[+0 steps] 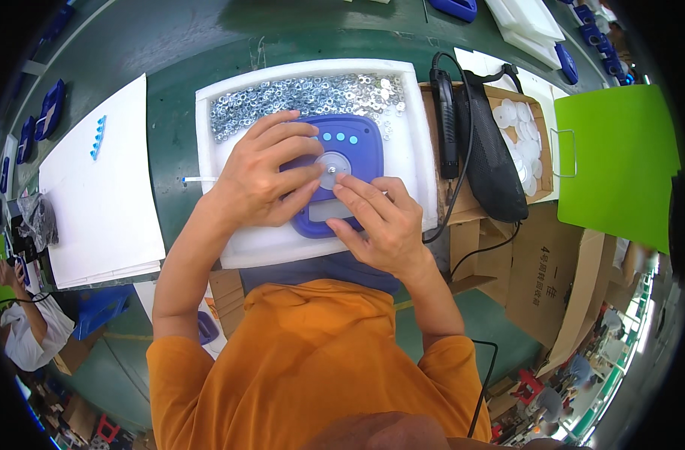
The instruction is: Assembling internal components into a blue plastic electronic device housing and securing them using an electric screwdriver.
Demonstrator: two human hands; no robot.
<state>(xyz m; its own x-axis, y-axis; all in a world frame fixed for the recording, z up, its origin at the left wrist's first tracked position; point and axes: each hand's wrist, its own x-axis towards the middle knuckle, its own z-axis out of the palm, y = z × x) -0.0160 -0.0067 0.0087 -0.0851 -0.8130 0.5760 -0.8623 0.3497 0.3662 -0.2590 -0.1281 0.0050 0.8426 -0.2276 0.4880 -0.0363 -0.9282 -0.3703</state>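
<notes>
A blue plastic housing (pixel 366 154) lies face up in a white foam tray, with a row of light blue round spots near its far edge. A clear round disc (pixel 345 163) sits at its middle, with a small metal piece (pixel 332 170) at the disc's centre. My left hand (pixel 266 171) reaches over the housing's left side; its thumb and index finger close on the disc's left rim, while the other fingers rest spread on the housing. My right hand (pixel 386 223) is open, index fingertip touching the disc near its centre, thumb apart over the pale lower window (pixel 332 210).
Many metal nuts and washers (pixel 282 96) fill the far part of the foam tray (pixel 425 150). To the right are a black electric screwdriver (pixel 446 124), a black mesh pouch (pixel 486 150), and a cardboard box of clear discs (pixel 538 161). White sheets (pixel 102 195) lie left.
</notes>
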